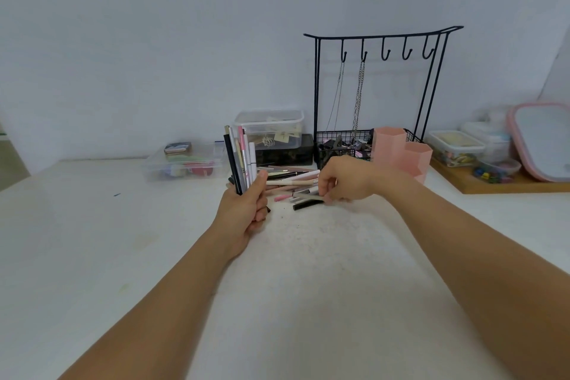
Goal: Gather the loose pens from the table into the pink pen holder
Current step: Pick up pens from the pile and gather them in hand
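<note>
My left hand grips a bundle of several pens, black, grey, pink and white, held upright above the white table. To its right a pile of loose pens lies on the table. My right hand reaches down into that pile, its fingers curled and pinching a pen at the pile's near edge. The pink pen holder, made of hexagonal tubes, stands just behind and right of my right hand.
A black wire jewellery stand with hanging chains and a basket is behind the holder. Clear plastic boxes sit at the back left and centre. A wooden tray with containers and a pink-rimmed lid is at the right.
</note>
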A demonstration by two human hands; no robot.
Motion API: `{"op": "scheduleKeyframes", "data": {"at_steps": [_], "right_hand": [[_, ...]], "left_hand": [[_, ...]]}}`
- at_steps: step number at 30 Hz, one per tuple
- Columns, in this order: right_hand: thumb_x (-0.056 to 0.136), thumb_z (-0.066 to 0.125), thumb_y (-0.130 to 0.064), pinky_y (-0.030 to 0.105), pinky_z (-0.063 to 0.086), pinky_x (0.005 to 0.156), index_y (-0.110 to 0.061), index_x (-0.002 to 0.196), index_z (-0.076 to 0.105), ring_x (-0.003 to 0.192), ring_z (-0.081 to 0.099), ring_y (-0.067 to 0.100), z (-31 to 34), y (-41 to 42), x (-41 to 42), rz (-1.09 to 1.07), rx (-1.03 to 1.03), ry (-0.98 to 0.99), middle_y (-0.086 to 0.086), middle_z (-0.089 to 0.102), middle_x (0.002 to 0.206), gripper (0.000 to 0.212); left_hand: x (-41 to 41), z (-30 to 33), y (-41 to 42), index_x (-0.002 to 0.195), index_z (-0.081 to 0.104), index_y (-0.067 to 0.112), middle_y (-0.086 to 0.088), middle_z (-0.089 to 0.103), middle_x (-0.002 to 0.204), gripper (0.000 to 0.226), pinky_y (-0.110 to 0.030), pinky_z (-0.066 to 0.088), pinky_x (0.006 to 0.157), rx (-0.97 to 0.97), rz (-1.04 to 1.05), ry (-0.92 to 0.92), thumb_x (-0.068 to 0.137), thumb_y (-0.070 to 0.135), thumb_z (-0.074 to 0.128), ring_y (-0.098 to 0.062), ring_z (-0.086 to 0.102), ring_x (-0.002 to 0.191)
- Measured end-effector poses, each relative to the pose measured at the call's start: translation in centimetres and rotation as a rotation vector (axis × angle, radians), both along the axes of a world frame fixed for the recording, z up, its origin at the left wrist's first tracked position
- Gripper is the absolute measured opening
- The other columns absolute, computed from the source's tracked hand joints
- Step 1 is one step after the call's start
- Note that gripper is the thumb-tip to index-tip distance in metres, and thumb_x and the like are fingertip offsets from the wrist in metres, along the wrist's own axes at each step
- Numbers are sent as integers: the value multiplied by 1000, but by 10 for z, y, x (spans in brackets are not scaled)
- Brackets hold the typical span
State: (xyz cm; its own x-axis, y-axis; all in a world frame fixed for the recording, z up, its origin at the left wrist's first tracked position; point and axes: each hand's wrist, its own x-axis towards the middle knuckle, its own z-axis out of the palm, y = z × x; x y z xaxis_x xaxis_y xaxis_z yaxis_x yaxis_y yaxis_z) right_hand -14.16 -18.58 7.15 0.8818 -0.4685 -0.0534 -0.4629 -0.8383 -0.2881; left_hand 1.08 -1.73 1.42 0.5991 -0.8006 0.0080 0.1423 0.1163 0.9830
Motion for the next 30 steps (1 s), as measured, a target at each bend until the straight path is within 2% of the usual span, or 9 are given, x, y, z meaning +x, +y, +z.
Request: {"op": "scheduleKeyframes", "data": {"at_steps": [2,6,10,15,17,19,24,27,30], "right_hand": [[89,71,-7,29,59,62,-7,87,70,54,64,12,8,-3,-6,-32,160,-108,13,73,74,2],[91,69,-7,26,60,69,-2,94,69,69,71,18,18,12,-6,-46,686,-396,13,73,80,5],[91,69,-4,25,60,70,3,97,70,73,73,22,16,41,11,-7,883,-505,17,74,83,9],[88,74,-7,23,57,62,4,96,72,68,69,17,3,66,31,-19,867,-546,15,73,79,15],[87,75,-7,22,55,59,6,96,73,65,67,14,-2,72,34,-48,843,-578,12,72,76,16],[85,77,-9,21,53,56,3,94,74,64,65,12,-6,75,37,-71,761,-578,10,72,75,16],[84,77,-10,19,44,47,3,87,75,55,60,9,-13,76,40,-85,611,-577,11,70,67,13],[82,79,-7,13,40,42,5,83,74,55,64,15,-12,75,39,-55,550,-625,17,72,68,13],[81,80,-6,12,42,43,5,82,73,55,67,18,-15,75,40,-32,523,-640,19,73,68,13]], "left_hand": [[0,1,1,79,52,18,5,32,53,35,-23,17,43,2,-4,11,90,47,67,-10,27,47],[-2,3,2,87,57,15,5,30,55,45,-19,21,38,-2,-57,37,82,59,66,-9,27,46],[-4,3,2,89,54,15,4,33,57,51,-17,21,34,-43,-136,98,79,65,58,-7,29,42],[-3,1,1,94,62,13,2,45,58,56,-19,20,37,-42,-174,59,86,67,52,-7,32,45],[-3,1,1,87,61,13,2,49,59,56,-19,21,37,-35,-183,42,89,68,47,-7,35,47],[-3,2,2,83,60,14,0,49,61,59,-21,22,38,-9,-178,30,85,71,47,-10,38,49],[-4,4,4,87,66,13,-5,50,67,61,-20,25,38,33,-217,-18,86,72,49,-11,44,48],[-4,6,5,94,69,15,-3,51,64,59,-22,35,40,37,-255,-9,91,68,46,-12,47,52],[-4,6,6,99,69,14,-2,53,62,54,-26,49,45,34,-264,4,94,63,46,-13,50,52]]}}
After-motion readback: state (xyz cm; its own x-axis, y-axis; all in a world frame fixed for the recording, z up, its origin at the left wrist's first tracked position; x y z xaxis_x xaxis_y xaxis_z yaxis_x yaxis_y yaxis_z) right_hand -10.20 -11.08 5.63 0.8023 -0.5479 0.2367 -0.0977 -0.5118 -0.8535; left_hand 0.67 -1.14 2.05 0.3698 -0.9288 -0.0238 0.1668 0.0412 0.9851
